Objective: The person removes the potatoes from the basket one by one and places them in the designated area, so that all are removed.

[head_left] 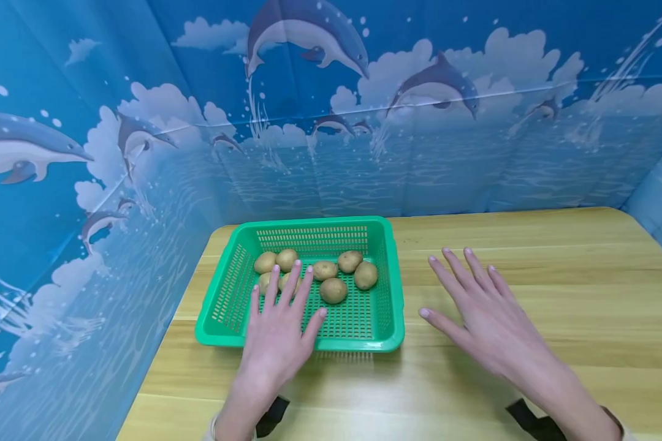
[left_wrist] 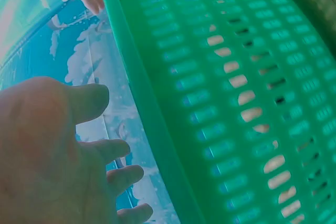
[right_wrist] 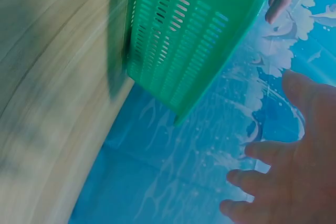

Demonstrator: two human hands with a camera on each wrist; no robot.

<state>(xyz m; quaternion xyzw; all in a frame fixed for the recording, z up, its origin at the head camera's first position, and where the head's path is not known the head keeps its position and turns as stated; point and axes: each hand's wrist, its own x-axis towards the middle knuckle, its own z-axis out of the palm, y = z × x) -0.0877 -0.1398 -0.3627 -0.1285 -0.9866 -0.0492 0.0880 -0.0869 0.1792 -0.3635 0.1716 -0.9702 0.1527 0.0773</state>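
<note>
Left hand (head_left: 277, 343), fingers spread and holding nothing, is overlapping the green basket (head_left: 396, 306) at its 7 o'clock in the head view; the left wrist view is showing a gap between them. Right hand (head_left: 486, 313), equally spread and holding nothing, is hovering above the tabletop (head_left: 574, 275) at the basket's 3 o'clock. Potatoes (head_left: 333, 291) are lying inside the basket, showing clearly only from the head; the wrist views are facing its slotted wall.
</note>
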